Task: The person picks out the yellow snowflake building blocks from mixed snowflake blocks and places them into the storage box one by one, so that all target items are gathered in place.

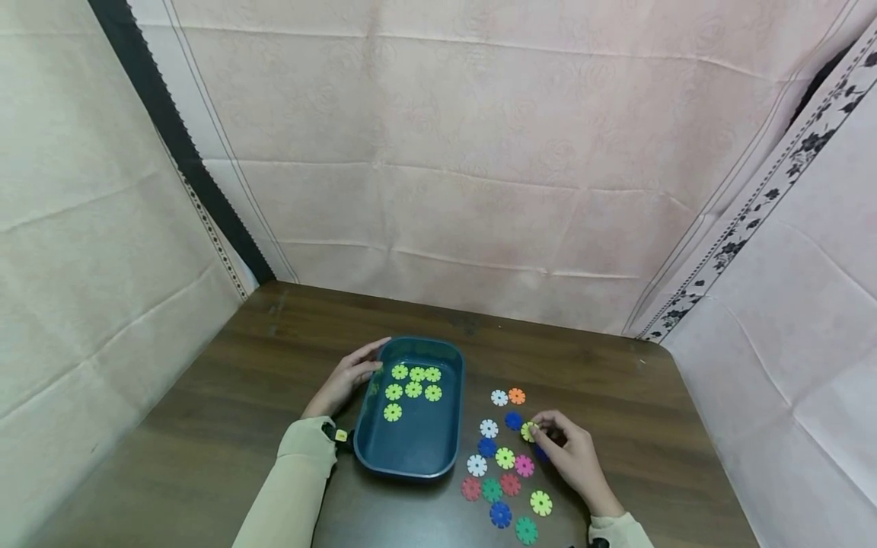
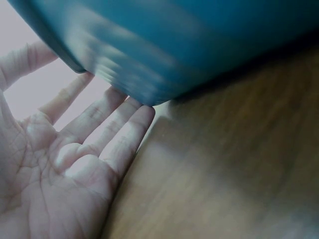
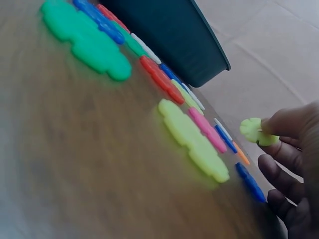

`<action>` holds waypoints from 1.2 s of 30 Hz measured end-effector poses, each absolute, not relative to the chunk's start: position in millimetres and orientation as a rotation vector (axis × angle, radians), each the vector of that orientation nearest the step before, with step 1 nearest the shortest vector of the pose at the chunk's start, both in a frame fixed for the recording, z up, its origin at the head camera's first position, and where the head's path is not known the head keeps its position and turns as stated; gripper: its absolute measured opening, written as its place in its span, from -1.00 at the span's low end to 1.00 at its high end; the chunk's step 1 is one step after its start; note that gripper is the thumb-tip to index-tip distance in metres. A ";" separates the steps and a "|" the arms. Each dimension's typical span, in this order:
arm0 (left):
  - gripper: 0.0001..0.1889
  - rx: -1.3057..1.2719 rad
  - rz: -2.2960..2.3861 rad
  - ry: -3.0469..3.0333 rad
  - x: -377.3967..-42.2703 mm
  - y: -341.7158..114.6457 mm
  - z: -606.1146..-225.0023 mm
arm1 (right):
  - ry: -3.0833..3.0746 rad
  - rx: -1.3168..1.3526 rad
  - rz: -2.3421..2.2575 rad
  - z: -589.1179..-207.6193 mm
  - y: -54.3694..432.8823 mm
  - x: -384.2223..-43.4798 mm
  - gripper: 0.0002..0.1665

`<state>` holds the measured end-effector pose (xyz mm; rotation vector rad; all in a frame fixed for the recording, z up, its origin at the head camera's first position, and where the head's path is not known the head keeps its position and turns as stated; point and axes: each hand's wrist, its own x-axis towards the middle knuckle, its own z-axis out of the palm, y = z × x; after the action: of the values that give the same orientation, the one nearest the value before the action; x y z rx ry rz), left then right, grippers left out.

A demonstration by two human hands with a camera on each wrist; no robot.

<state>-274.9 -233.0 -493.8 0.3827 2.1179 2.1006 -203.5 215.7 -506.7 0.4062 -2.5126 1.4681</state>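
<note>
My left hand (image 1: 347,378) rests at the left side of a dark blue tray (image 1: 444,449). In the left wrist view its fingers (image 2: 127,134) extend fairly straight, tips at the tray's outer wall. Several yellow-green flower-shaped discs (image 1: 413,390) lie flat in the tray's left and far part. To the right, my right hand (image 1: 570,457) pinches one yellow-green flower disc (image 3: 253,130) between thumb and forefinger, raised above the table in the right wrist view. Just below that hand lies a blue disc (image 3: 250,182), mostly hidden by the fingers in the head view.
Loose flower discs lie right of the tray: white (image 1: 476,465), orange (image 1: 517,396), blue (image 1: 501,514), pink (image 1: 524,466), red (image 1: 510,485), green (image 1: 527,530) and yellow-green (image 1: 541,503). Pale cloth (image 1: 479,152) hangs around the brown wooden table (image 1: 274,426).
</note>
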 end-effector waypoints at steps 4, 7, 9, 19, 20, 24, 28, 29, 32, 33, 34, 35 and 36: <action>-0.48 0.384 2.101 2.119 -274.3 -232.8 -493.7 | -2.485 0.410 1.519 -505.2 216.4 -208.7 -0.89; -0.49 0.368 2.093 2.126 -273.7 -232.9 -494.3 | -2.469 0.423 1.541 -502.1 215.4 -213.2 -0.89; -0.49 0.363 2.088 2.130 -273.3 -233.3 -494.3 | -2.463 0.435 1.555 -498.7 213.2 -217.0 -0.89; -0.49 0.382 2.089 2.133 -272.7 -233.3 -492.9 | -2.465 0.738 1.507 -469.5 181.8 -244.5 -0.88; -0.49 0.383 2.089 2.132 -273.1 -233.3 -492.7 | -2.472 0.777 1.498 -465.3 177.1 -247.3 -0.88; -0.49 0.377 2.097 2.129 -274.1 -233.4 -492.6 | -2.519 0.939 1.463 -447.1 156.3 -257.5 -0.88; -0.49 0.369 2.101 2.134 -273.9 -233.4 -492.2 | -2.540 1.137 1.442 -432.9 132.7 -264.4 -0.91; -0.49 0.369 2.099 2.134 -273.7 -233.3 -492.2 | -2.540 1.191 1.430 -430.3 126.5 -265.1 -0.91; -0.49 0.371 2.092 2.132 -272.7 -233.0 -492.4 | -2.517 1.362 1.371 -425.1 107.7 -265.8 -0.88; -0.49 0.369 2.089 2.130 -272.7 -232.8 -492.5 | -2.510 1.413 1.340 -424.3 101.5 -266.0 -0.87; -0.49 0.365 2.090 2.128 -272.4 -232.6 -492.5 | -2.504 1.462 1.309 -424.3 95.4 -266.4 -0.87; -0.49 0.362 2.090 2.128 -272.1 -232.4 -492.2 | -2.502 1.506 1.281 -424.0 89.2 -266.9 -0.87; -0.49 0.359 2.091 2.127 -271.9 -232.1 -491.9 | -2.502 1.545 1.253 -424.4 83.1 -267.8 -0.87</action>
<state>-271.9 -232.1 -491.9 0.3594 2.1272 2.0909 -267.8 83.1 -424.4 1.5446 -2.5024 1.2529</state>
